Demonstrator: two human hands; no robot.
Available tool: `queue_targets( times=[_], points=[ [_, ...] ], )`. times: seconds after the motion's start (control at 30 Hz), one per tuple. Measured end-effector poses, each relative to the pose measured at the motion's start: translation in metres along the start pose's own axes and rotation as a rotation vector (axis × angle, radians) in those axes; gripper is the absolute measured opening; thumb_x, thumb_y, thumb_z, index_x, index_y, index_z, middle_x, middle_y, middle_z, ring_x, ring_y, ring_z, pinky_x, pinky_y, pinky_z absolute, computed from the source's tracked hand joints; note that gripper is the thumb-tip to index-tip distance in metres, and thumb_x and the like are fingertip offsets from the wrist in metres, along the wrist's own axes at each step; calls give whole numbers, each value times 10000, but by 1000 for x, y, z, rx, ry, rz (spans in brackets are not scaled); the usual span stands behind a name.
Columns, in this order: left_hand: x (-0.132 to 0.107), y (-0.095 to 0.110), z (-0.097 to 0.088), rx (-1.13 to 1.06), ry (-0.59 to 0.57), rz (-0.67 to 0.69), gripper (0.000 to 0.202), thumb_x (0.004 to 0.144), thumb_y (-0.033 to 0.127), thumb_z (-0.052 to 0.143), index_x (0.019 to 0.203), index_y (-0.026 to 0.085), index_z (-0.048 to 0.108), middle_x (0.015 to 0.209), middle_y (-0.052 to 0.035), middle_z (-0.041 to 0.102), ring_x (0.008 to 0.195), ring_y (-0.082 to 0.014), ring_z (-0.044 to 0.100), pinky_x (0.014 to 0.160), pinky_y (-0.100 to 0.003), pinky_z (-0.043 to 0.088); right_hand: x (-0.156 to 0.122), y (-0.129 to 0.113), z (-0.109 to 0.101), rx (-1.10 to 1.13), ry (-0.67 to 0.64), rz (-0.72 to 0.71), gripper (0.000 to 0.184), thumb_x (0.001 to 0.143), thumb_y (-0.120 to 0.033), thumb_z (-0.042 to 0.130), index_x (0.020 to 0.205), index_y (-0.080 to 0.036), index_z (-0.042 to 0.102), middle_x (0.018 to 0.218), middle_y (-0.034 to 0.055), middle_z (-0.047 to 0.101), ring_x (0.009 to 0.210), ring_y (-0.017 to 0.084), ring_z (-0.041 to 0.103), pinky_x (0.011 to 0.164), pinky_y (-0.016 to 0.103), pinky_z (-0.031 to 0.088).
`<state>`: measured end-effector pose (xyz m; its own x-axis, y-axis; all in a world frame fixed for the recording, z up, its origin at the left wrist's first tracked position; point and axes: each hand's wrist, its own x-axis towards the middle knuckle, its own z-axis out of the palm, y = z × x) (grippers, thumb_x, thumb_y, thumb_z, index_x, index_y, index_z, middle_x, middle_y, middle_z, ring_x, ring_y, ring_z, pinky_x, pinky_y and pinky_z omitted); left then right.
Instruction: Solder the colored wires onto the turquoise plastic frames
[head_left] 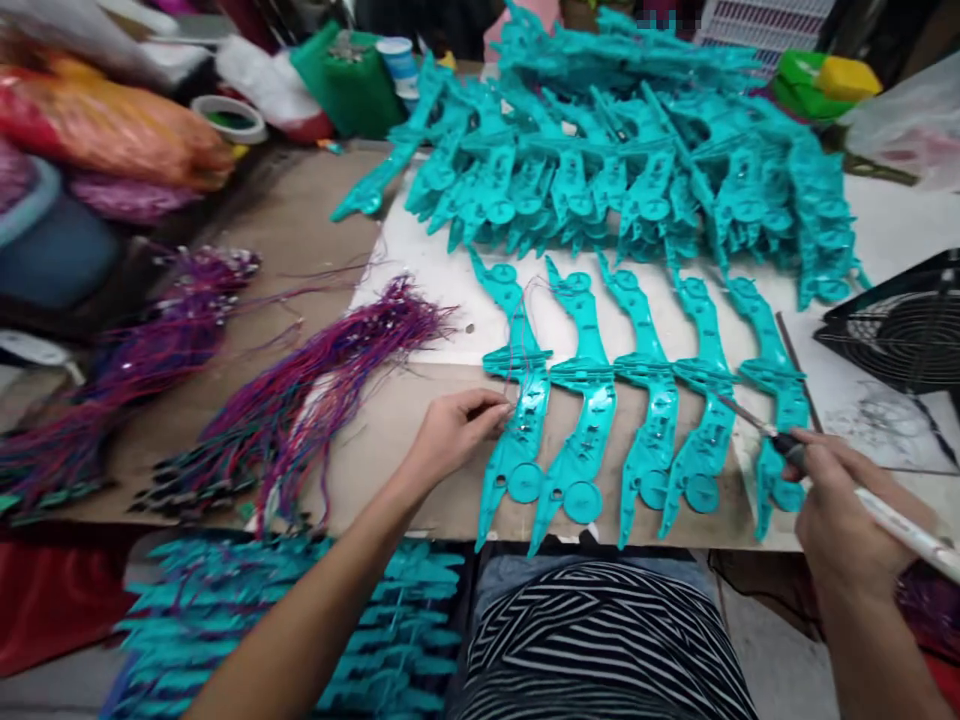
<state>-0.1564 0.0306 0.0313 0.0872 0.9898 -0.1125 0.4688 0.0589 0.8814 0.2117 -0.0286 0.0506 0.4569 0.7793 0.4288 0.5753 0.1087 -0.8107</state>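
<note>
A short row of teal plastic shells (581,400) lies on the table in front of me. My left hand (457,435) is pinched at the leftmost shell (525,400), on thin red and blue wires (517,335) that loop up over it. In my right hand (847,510) is a soldering iron (787,450) with a black collar and a pale handle. Its metal tip points left, over the shells at the right of the row; whether it touches one I cannot tell.
A big heap of teal shells (600,170) fills the back of the table. Bundles of purple-looking wires (322,380) lie to the left. A black fan (900,330) stands at the right. More teal parts (390,640) are stacked below the table edge, beside my lap.
</note>
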Motion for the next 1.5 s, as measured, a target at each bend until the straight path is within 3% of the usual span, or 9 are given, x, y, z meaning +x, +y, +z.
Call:
queue_targets(
  times=[0.07, 0.13, 0.27, 0.47, 0.87, 1.23, 1.5],
  points=[
    [0, -5, 4, 32, -5, 46, 199, 794, 324, 616, 802, 162, 731, 740, -26, 755, 635, -149, 654, 603, -234, 514, -17, -19, 19, 36, -240, -107, 153, 853, -322, 669, 929, -254, 784, 850, 59, 732, 661, 195, 659, 604, 367, 519],
    [0, -8, 8, 40, 4, 85, 189, 800, 300, 606, 796, 156, 729, 717, -16, 743, 604, -127, 617, 576, -215, 480, -29, -37, 38, 53, -382, -254, 149, 868, -248, 650, 957, -263, 768, 849, 35, 732, 737, 195, 676, 658, 355, 546],
    [3, -12, 14, -24, 5, 96, 173, 795, 277, 621, 807, 151, 738, 724, -27, 738, 601, -120, 592, 550, -209, 451, -38, -61, 73, 91, -484, -495, 187, 876, -173, 622, 995, -246, 746, 752, 26, 718, 733, 191, 663, 677, 364, 541],
    [8, -18, 21, -48, 31, 116, 91, 767, 207, 655, 762, 156, 731, 683, -15, 694, 569, -102, 524, 541, -213, 414, -46, -65, 99, 101, -568, -588, 209, 864, -126, 627, 1028, -219, 719, 763, 24, 718, 765, 191, 661, 709, 378, 510],
    [11, -17, 23, -32, 8, 135, 44, 751, 132, 656, 717, 154, 672, 611, 33, 595, 555, -86, 469, 546, -209, 383, -49, -62, 115, 102, -604, -617, 194, 875, -131, 622, 1034, -208, 705, 718, 14, 688, 766, 183, 649, 723, 363, 518],
    [13, -17, 25, 1, 29, 162, 58, 734, 111, 657, 694, 153, 657, 637, 33, 618, 560, -82, 476, 568, -206, 402, -50, -61, 114, 85, -624, -618, 191, 869, -115, 622, 1014, -200, 712, 746, 28, 689, 789, 187, 656, 729, 357, 524],
    [12, -17, 26, 1, 33, 164, 62, 732, 116, 644, 686, 158, 644, 642, 31, 621, 562, -85, 489, 572, -205, 419, -43, -61, 106, 90, -528, -596, 234, 871, -130, 630, 1071, -218, 714, 777, 31, 705, 790, 190, 653, 718, 362, 526]
  ],
)
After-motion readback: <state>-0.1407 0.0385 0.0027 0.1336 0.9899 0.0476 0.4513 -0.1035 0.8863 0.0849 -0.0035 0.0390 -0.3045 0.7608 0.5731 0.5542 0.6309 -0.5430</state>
